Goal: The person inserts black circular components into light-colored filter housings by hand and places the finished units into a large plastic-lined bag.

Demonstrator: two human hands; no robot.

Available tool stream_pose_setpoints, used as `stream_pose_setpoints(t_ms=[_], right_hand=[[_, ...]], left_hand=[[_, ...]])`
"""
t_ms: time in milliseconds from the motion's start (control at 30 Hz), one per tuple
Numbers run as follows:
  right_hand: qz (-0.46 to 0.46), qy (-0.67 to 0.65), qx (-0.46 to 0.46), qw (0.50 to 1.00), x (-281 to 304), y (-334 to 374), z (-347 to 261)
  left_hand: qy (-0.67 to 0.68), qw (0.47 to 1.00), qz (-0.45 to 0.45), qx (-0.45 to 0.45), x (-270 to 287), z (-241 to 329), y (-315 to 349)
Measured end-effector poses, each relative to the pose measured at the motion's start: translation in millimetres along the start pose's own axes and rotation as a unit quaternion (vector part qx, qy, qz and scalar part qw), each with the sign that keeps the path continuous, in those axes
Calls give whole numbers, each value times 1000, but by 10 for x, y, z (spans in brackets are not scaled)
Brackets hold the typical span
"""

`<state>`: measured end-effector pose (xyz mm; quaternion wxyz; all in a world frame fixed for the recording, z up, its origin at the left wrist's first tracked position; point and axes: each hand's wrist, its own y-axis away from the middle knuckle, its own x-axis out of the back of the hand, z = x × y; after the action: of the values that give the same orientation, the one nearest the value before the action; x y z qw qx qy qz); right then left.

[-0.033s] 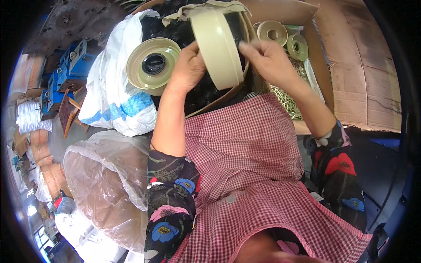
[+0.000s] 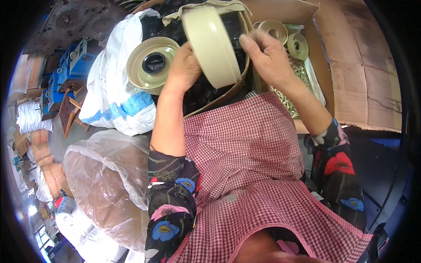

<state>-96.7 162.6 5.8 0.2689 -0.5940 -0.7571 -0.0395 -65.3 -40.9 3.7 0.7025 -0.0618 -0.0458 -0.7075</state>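
Note:
My left hand (image 2: 184,68) grips the near-left edge of a cream round plastic housing (image 2: 212,48), held on its side above a box of black parts. To the right of its rim, apart from it, is my right hand (image 2: 269,55). Its fingers are curled and the thumb lies close to them; the fingertips are blurred, and anything between them is too small to make out. Left of my left hand lies another cream round housing (image 2: 135,65), face up, with a black round cap (image 2: 154,63) in its middle.
A white woven sack (image 2: 116,79) lies left of the black parts (image 2: 197,98). At the right stands a cardboard box (image 2: 322,65) with cream rings (image 2: 298,46) and thin pale strips (image 2: 287,101). A clear plastic bag (image 2: 105,171) is at lower left, blue machines (image 2: 83,59) beyond.
The housing in my left hand has shifted slightly left and tilted. My right hand has moved a little away from its rim, to the right and up.

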Motion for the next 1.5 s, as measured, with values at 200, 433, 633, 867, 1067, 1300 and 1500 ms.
stream_pose_setpoints(t_ms=[200, 433, 633, 867, 1067, 1300, 1500], right_hand=[[-168, -401, -190, 881, -533, -299, -477], [-49, -321, -252, 912, -1394, -728, 464], [-315, -266, -356, 838, -1691, -510, 715], [-313, -338, -325, 826, -1803, -585, 659], [-298, -359, -142, 873, -1672, -595, 113], [-166, -257, -71, 949, -900, -109, -383], [-107, -249, -143, 952, -451, 733, -417]], left_hand=[[-168, 976, 113, -79, 379, 500, 139], [-455, 888, 59, 45, 958, 418, -44], [-611, 786, -39, -86, 1000, 61, 382], [-495, 867, 7, 48, 1503, 30, 529], [-164, 943, 220, 188, 1739, -36, 904], [27, 951, 210, 225, 1022, 439, 1302], [162, 924, 181, 295, 417, 413, 1877]])
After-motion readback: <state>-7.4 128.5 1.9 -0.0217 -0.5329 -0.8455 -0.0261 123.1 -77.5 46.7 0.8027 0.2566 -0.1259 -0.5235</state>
